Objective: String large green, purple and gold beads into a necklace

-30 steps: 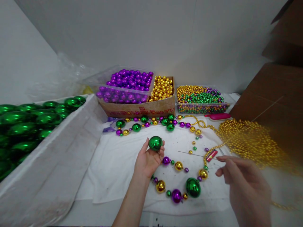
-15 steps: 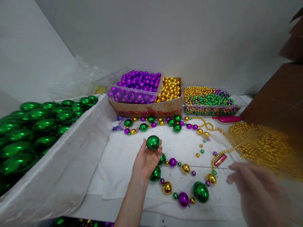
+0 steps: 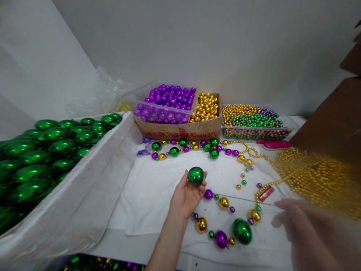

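My left hand [image 3: 187, 195] is closed around a large shiny green bead [image 3: 196, 175], held up above the white cloth. Below it curves a strand of green, gold and purple beads [image 3: 221, 239], partly hidden by that hand. From the strand a thin dark thread [image 3: 245, 200] runs right to the fingertips of my right hand [image 3: 307, 229], which is motion-blurred with thumb and forefinger together. A small red tag [image 3: 266, 193] lies by the gold bead chain near those fingers.
On the left stands a white foam box [image 3: 113, 180] of large green beads. Behind are a clear tub [image 3: 166, 114] of purple beads, a cardboard box [image 3: 180, 131] with gold beads and a mixed-bead tub [image 3: 256, 131]. A finished-looking garland [image 3: 174, 151], pink-handled tool [image 3: 276, 144] and gold chain heap [image 3: 318, 177] lie around.
My left hand has moved right with the green bead and now covers the strand's green beads near it. My right hand stays at the right, still blurred. The whole view has shifted slightly.
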Demonstrator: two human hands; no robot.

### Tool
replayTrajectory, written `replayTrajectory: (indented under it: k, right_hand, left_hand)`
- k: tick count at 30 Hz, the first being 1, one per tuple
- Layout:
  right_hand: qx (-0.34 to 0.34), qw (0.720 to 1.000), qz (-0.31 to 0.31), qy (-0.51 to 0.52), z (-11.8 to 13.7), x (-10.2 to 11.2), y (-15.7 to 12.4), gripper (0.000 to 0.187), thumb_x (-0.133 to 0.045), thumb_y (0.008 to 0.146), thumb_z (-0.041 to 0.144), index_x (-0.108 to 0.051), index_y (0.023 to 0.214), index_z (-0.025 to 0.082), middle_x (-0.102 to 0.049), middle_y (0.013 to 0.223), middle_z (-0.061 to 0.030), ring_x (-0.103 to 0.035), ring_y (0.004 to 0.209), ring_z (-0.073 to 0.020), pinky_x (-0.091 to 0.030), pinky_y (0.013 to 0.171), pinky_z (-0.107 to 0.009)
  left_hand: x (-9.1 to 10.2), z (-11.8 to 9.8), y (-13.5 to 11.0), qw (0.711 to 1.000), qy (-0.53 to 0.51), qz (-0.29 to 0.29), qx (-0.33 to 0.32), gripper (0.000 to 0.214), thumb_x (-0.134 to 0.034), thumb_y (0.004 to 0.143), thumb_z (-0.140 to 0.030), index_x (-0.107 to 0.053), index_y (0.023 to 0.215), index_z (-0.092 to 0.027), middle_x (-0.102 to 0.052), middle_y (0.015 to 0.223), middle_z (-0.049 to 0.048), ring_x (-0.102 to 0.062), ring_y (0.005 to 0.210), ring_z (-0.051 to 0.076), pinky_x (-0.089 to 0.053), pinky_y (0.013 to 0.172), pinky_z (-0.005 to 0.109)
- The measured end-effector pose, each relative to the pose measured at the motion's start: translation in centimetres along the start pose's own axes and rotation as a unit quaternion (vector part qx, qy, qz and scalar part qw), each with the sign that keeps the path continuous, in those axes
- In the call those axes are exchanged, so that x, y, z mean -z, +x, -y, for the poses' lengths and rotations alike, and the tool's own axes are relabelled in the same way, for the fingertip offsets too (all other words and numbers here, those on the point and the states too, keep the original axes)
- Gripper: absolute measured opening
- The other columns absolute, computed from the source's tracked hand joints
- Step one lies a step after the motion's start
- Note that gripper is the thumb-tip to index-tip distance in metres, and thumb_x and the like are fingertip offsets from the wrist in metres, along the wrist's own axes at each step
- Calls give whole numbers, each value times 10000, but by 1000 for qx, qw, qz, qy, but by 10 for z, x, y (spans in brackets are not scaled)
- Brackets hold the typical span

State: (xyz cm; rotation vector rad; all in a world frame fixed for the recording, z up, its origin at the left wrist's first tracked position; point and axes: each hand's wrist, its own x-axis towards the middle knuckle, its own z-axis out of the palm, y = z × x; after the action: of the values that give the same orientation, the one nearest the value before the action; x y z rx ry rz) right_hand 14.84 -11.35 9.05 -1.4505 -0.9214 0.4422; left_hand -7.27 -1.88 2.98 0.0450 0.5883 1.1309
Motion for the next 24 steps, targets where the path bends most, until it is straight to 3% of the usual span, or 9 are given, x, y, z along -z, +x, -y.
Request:
replayTrajectory:
  k: [3, 6, 9, 12, 15, 20, 24]
  right_hand:
    - [43, 998, 38, -21, -6, 5, -2, 204, -636, 796, 362, -636, 738, 167, -646, 792, -80, -514, 491, -124, -413, 378, -265]
    - [31, 999, 43, -14, -8, 6, -2, 191, -626, 813, 347, -636, 754, 165, -651, 822, -79, -514, 490, -115, -415, 379, -260]
    - [6, 998, 56, -14, -4, 3, -1, 166, -651, 791, 321, -643, 762, 158, -651, 815, -77, -518, 496, -114, -422, 389, -256]
    - [-21, 999, 28, 14, 5, -2, 1, 149, -677, 747, 293, -645, 731, 148, -639, 796, -81, -523, 509, -122, -424, 395, -261]
    - [-35, 999, -3, 36, 14, -8, 4, 185, -685, 714, 298, -633, 634, 139, -618, 778, -101, -503, 499, -126, -410, 385, -279]
    - [-38, 998, -28, 44, 17, -10, 6, 233, -662, 734, 303, -612, 567, 149, -612, 798, -104, -429, 454, -97, -417, 394, -302]
    - [-35, 999, -14, 38, 18, -7, 3, 142, -695, 700, 254, -631, 626, 151, -627, 801, -92, -495, 502, -120, -441, 409, -283]
  left_hand:
    - [-1, 3, 1, 1000, -7, -7, -5, 391, -444, 921, -426, -595, 1019, -80, -658, 965, 172, -599, 664, 146, -524, 522, 227]
    - [-1, -2, 0, 1000, -8, -15, 2, 391, -446, 919, -429, -588, 1024, -80, -654, 950, 175, -594, 659, 146, -523, 519, 229]
    - [-2, -15, -2, 999, -19, -16, -47, 376, -411, 937, -398, -579, 1020, -72, -642, 976, 183, -591, 668, 138, -520, 525, 217]
    - [-4, -30, -6, 994, -21, -15, -104, 376, -386, 948, -382, -577, 1036, -70, -635, 996, 182, -589, 671, 139, -520, 517, 221]
    - [-5, -39, -10, 993, -17, -4, -116, 384, -384, 949, -385, -581, 1049, -70, -635, 996, 178, -581, 664, 138, -519, 509, 230]
    - [-1, -37, -14, 993, -23, -6, -116, 368, -380, 950, -373, -585, 1016, -74, -629, 1009, 177, -575, 659, 133, -515, 518, 228]
    - [3, -27, -11, 995, -24, -18, -96, 342, -389, 946, -366, -580, 1014, -90, -630, 999, 174, -578, 656, 137, -511, 511, 230]
